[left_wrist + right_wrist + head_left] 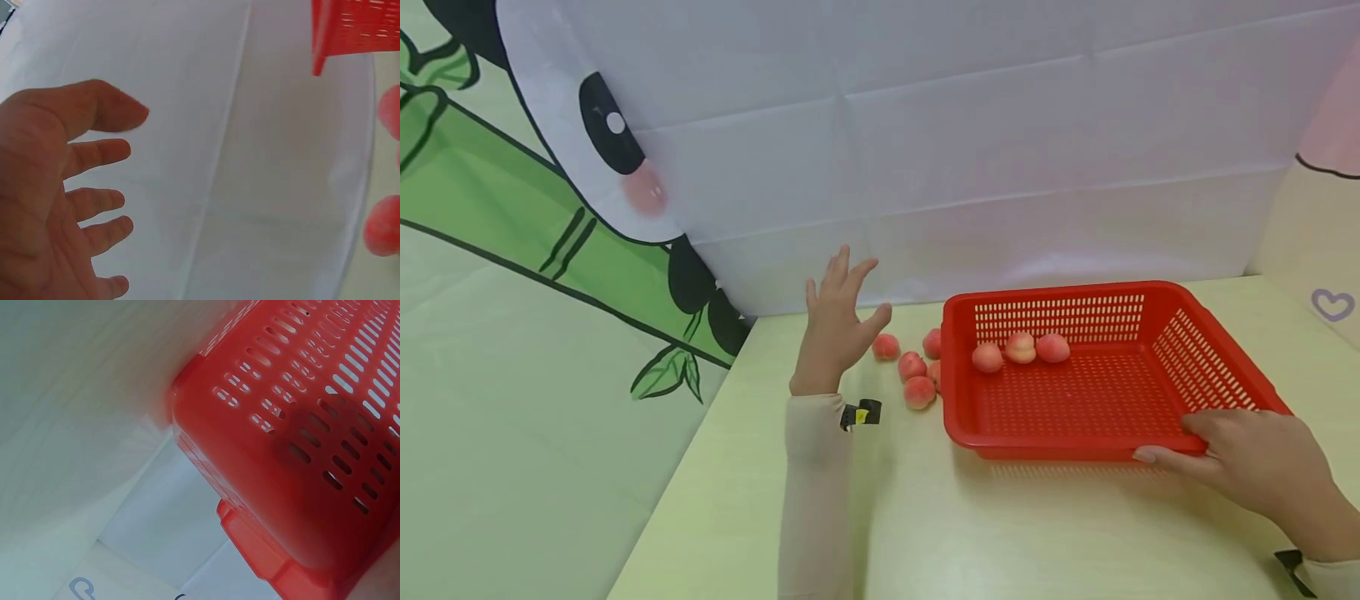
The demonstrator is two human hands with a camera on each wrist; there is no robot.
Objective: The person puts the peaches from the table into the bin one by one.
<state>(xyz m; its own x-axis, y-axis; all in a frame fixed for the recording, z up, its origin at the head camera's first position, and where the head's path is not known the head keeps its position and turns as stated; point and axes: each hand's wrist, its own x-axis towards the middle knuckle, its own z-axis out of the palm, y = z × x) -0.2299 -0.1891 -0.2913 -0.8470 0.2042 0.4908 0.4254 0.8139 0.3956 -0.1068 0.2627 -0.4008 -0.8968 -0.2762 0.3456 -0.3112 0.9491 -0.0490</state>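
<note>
A: Where is the left hand (835, 321)?

B: Raised above the table (925, 517), fingers (100, 153) spread and straight, holding nothing. The loose peaches (912, 367) lie on the table just to its right, between it and the red basket (1075, 417). The nearest peach (886, 346) sits just beside the thumb; I cannot tell whether they touch.

A: And the right hand (1247, 458)?

B: It grips the basket's near rim at the right-hand corner, fingers curled over the edge and the thumb along the outside. The right wrist view shows only the basket's slotted wall and rim from close up.

A: Anything inside the basket?

B: Three peaches (1020, 348) in a row against the far wall, well apart from the gripping hand. The loose ones cluster outside the basket's left wall, some right against it.
</note>
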